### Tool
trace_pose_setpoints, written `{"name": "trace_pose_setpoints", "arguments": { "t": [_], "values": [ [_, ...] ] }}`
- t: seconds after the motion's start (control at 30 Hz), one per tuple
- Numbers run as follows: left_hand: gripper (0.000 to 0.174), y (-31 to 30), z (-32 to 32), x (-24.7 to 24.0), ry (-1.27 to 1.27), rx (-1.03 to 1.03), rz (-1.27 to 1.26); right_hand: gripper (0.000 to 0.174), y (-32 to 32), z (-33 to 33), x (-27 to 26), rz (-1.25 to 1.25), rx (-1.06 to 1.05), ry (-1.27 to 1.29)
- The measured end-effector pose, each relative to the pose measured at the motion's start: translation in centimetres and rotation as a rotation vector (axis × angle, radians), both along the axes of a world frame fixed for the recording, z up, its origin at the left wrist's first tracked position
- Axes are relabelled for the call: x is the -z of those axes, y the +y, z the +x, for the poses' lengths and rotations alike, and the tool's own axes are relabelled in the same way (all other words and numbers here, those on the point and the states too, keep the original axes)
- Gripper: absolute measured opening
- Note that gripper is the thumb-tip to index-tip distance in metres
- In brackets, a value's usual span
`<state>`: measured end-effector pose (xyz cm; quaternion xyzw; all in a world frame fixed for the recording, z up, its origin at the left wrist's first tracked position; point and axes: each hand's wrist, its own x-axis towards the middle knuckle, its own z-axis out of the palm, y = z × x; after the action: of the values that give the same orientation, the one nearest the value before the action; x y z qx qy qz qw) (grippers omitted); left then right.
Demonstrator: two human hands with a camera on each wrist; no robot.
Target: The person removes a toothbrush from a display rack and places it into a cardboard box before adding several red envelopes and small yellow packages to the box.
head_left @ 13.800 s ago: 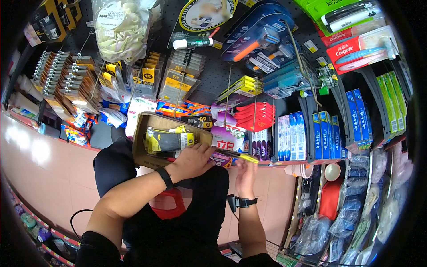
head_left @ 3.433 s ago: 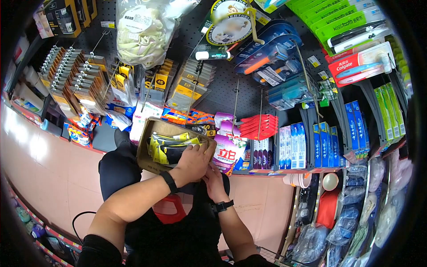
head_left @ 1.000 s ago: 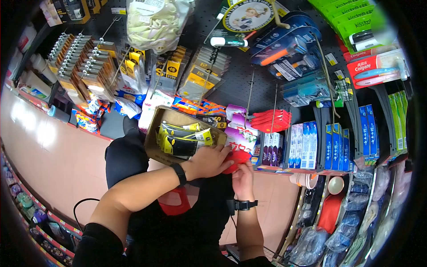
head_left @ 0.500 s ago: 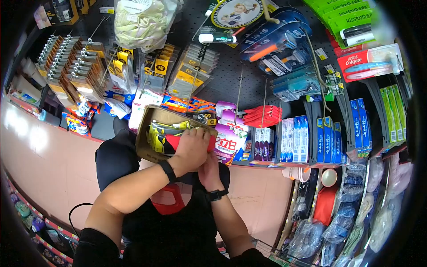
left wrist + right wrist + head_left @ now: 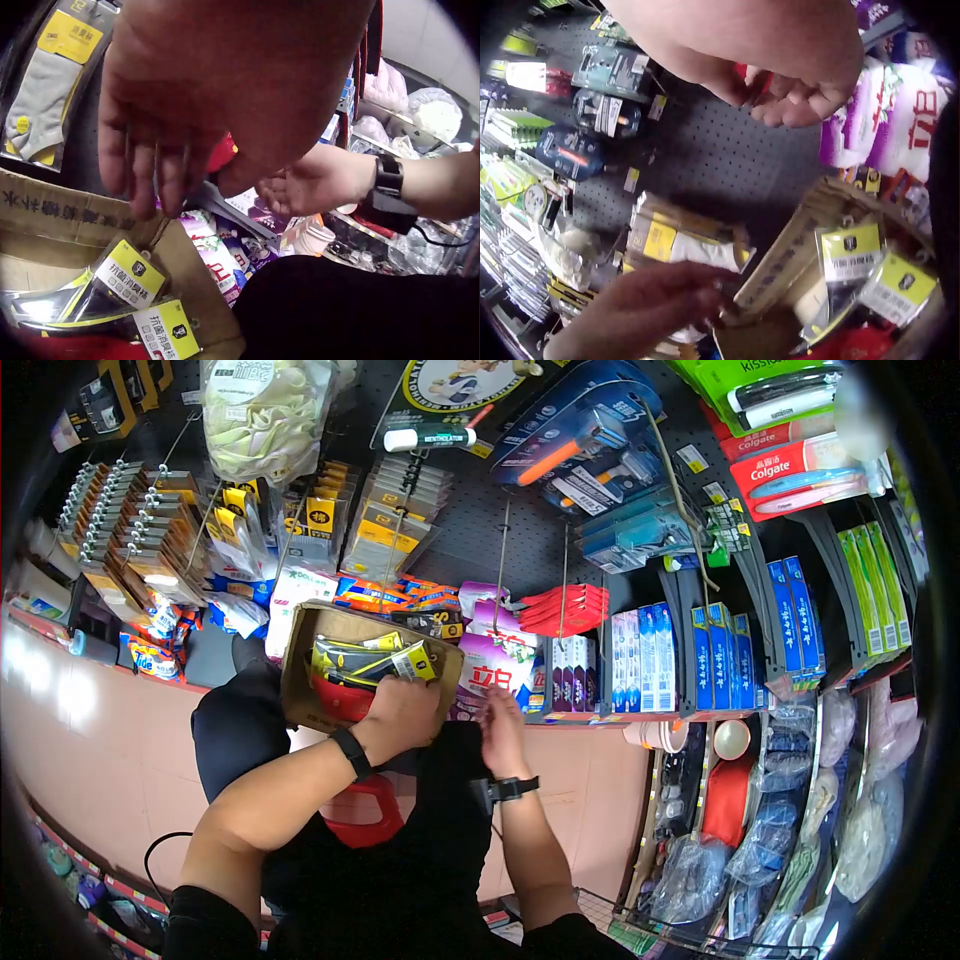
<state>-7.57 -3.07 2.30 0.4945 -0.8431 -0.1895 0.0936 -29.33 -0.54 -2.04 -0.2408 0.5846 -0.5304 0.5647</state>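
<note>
Sock packets (image 5: 129, 274), several: lying loose in the box, yellow labels showing, dark contents.
Red packet (image 5: 340, 700), one: same box, partly under the sock packets; contents cannot be told.
Cardboard box (image 5: 75, 210): uncovered, printed inside one wall, placed before the shelf at the person's knees.
Left hand (image 5: 405, 710): over the box's right side, fingers hanging loosely extended, nothing seen in its hold; contact with box or packets cannot be told.
Right hand (image 5: 503, 725): raised just right of the box, before the detergent bags (image 5: 497, 662); fingers loosely curled, no item seen in its hold.
Step in hand, by judgement: sorting through the box's packets, between one pick and another, both hands free.
Next move, by judgement: calls for the left fingers to dip in and pinch a single packet by its label end without dragging its neighbours, the right hand ready to receive it.
Surroundings: red packs (image 5: 565, 610) on a hook above the detergent; carded socks (image 5: 390, 525) hanging behind the box; toothpaste boxes (image 5: 725, 655) upright on the shelf to the right.
</note>
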Motion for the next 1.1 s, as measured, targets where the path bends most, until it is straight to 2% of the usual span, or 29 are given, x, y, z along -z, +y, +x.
{"name": "trace_pose_setpoints", "arguments": {
  "t": [0.1, 0.27, 0.37, 0.4, 0.47, 0.57, 0.73, 0.87, 0.93, 1.1],
  "values": [
    [0.019, 0.0, -0.2, 0.0, -0.051, 0.040, 0.077, 0.009, -2.2, -3.4, -3.0, -0.073, 0.144, 0.065],
    [0.018, 0.0, -0.6, 0.6, -0.095, 0.064, 0.118, 0.014, -7.2, -9.1, -5.5, -0.140, 0.254, 0.188],
    [0.016, 0.2, -0.6, 1.5, -0.090, 0.071, 0.026, 0.038, -9.5, -10.3, -6.6, -0.177, 0.284, 0.301],
    [0.016, 0.2, -0.7, 1.6, -0.093, 0.072, 0.027, 0.038, -10.2, -10.4, -6.7, -0.175, 0.285, 0.298],
    [0.017, 0.1, -0.8, 1.9, -0.117, 0.101, 0.054, 0.052, -11.4, -10.6, -6.9, -0.223, 0.259, 0.359],
    [0.017, 0.1, -0.9, 2.2, -0.164, 0.127, 0.042, 0.055, -12.3, -11.0, -6.8, -0.255, 0.168, 0.345],
    [0.017, -0.1, -1.3, 3.2, -0.179, 0.121, 0.066, 0.036, -12.6, -10.4, -7.3, -0.254, 0.232, 0.226],
    [0.016, -0.1, -1.3, 3.6, -0.152, 0.130, 0.065, 0.036, -12.8, -11.1, -6.5, -0.248, 0.225, 0.244],
    [0.016, -0.1, -1.2, 2.8, -0.155, 0.135, 0.068, 0.029, -12.7, -11.2, -6.5, -0.249, 0.132, 0.246],
    [0.016, -0.1, -1.1, 1.8, -0.160, 0.148, 0.070, 0.022, -12.3, -11.5, -6.4, -0.225, 0.113, 0.228]
  ]
}}
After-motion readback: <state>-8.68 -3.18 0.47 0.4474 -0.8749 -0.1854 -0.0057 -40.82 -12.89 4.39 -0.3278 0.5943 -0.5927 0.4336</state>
